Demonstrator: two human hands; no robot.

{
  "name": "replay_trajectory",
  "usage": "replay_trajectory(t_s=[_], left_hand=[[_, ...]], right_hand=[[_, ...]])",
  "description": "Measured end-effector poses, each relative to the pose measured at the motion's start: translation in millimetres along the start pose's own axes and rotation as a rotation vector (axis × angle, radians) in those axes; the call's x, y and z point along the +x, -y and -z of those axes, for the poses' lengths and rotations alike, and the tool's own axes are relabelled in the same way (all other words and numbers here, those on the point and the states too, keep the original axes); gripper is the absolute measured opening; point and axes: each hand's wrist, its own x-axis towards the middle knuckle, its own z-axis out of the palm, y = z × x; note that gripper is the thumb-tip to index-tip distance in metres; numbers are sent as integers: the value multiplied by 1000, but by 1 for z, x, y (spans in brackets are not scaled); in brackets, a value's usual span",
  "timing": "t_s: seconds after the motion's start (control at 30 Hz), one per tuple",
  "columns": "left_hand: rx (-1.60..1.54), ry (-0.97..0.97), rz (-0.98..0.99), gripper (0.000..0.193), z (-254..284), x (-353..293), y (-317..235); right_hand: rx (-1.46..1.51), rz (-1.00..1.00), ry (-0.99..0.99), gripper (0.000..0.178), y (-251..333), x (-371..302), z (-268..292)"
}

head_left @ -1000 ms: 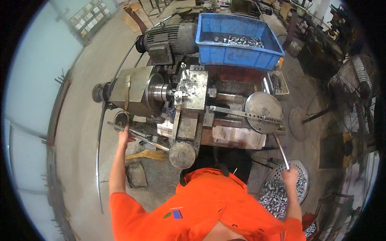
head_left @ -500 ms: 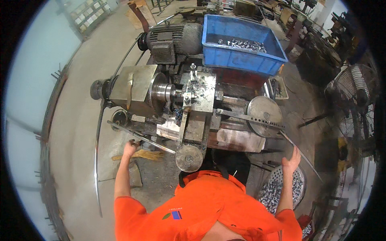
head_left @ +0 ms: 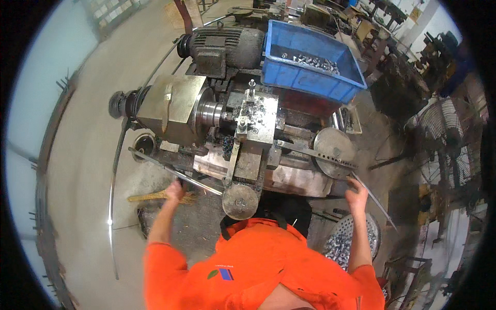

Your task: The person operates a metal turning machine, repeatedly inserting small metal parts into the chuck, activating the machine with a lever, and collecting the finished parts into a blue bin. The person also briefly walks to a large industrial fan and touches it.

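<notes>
My left hand (head_left: 175,191) is closed just below a long metal lever rod (head_left: 175,173). Something small and dark shows at its fingertips; I cannot make it out. That rod slopes down to a round disc (head_left: 240,202) at the front of the lathe. On the other side my right hand (head_left: 356,197) is closed with its fingers at the upper end of another lever rod (head_left: 376,202), beside a larger round plate (head_left: 335,151). Between the hands stand the tool post block (head_left: 262,120) and the spindle chuck (head_left: 211,114).
A blue crate (head_left: 313,77) with small metal parts stands behind the lathe, beside a motor (head_left: 227,49). At lower right is a perforated basket (head_left: 373,240) of metal parts. A straw broom (head_left: 150,196) lies at left. A large fan (head_left: 439,129) stands at far right.
My left hand has come inward, nearer the front disc. The right hand has moved inward and up along its rod. The whole view has shifted slightly.
</notes>
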Motion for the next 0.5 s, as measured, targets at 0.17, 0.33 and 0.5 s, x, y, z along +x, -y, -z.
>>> replay_trajectory(t_s=[0.17, 0.33, 0.5], left_hand=[[161, 213, -40, 40, 56, 1, -11], [-55, 315, -51, 46, 95, -18, -6], [-427, 148, -14, 43, 196, -56, 26]], right_hand=[[108, 317, 119, 44, 103, 64, -12], [414, 691, 311, 51, 232, 99, -65], [53, 1047, 452, 49, 322, 115, -125]])
